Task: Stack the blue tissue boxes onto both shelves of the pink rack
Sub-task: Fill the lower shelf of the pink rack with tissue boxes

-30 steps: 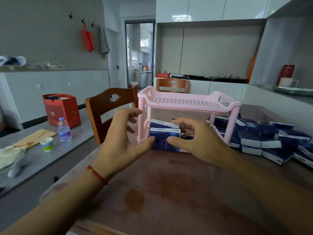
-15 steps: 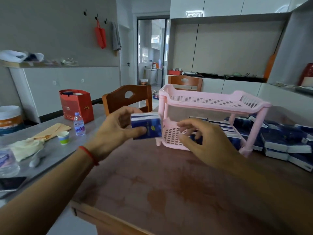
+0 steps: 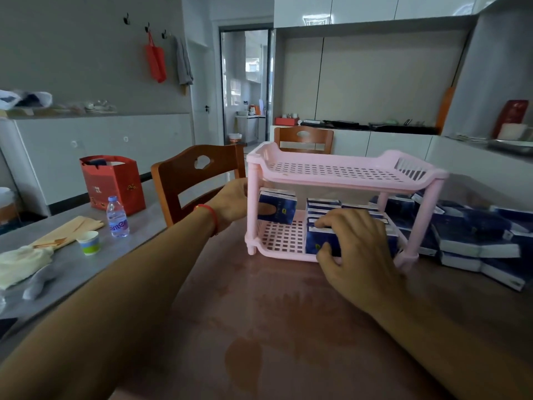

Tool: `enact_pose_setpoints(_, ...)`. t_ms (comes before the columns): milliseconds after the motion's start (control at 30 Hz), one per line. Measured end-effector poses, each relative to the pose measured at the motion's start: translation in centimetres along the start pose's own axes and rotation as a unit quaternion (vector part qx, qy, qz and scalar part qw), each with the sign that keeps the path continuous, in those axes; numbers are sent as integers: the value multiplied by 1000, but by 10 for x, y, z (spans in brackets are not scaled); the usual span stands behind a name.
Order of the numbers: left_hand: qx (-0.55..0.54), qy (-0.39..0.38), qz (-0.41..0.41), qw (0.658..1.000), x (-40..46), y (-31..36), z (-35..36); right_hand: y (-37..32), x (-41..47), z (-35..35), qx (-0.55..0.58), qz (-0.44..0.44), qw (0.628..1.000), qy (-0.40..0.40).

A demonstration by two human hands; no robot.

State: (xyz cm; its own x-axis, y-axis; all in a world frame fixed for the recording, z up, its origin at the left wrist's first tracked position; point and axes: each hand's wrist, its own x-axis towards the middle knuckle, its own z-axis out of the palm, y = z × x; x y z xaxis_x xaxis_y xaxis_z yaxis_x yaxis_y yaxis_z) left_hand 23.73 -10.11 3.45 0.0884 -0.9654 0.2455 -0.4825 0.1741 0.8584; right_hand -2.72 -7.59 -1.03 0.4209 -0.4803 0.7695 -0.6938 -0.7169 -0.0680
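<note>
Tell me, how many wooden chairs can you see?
2: one wooden chair beside the table's left edge, behind the left arm; another at the far side, behind the pink rack, partly hidden.

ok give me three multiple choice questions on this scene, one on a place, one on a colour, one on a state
1. Where is the blue tissue box in the left hand?
A. on the top shelf
B. inside the lower shelf space at its left end
C. on the grey counter

2. What colour is the band on the left wrist?
A. red
B. green
C. white

3. What is the state of the top shelf of the pink plastic two-shelf rack?
A. full of boxes
B. holding one box
C. bare of boxes

Answers: 1 B, the box is held between the rack's left posts, above the lower grid. 2 A, a red band circles the wrist. 3 C, only the slotted pink surface shows, while the right hand has its grip on a front blue tissue box on the lower shelf.
</note>
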Motion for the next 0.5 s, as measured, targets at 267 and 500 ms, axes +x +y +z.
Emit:
enact_pose_setpoints(267,47,28,41,998,19,-16,21,1,0,6,12,17,1000,-13)
enact_pose_setpoints(500,219,-7,53,974,31,-15,29,3,-2,8,22,34,999,-14)
